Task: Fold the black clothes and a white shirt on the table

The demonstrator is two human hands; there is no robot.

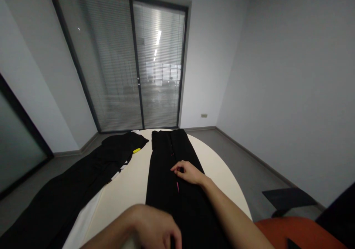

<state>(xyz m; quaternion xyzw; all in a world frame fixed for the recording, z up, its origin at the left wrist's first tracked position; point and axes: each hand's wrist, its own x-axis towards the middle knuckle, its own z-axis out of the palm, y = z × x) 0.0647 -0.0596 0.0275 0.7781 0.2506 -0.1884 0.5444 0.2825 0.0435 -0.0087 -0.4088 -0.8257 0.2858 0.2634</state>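
Note:
A long black garment (162, 175) lies lengthwise on the cream table, with a seam or slit running down its upper middle. My right hand (189, 172) rests on it, fingers bent and thumb and forefinger brought together on the cloth near that line. Just below the fingers, a thin pink strip (178, 187) shows against the black. Closer to me, my left hand (156, 225) is over the garment's left side at the bottom edge. Its fingers curl downward, blurred, and the fingertips are cut off, so what they hold is hidden.
Another black garment (74, 178) drapes along the left of the round table (130, 190), with a yellow object (137, 150) and white pieces (115, 175) at its edge. An orange chair (294, 232) stands right. Behind are a glass partition with blinds (116, 68) and grey walls.

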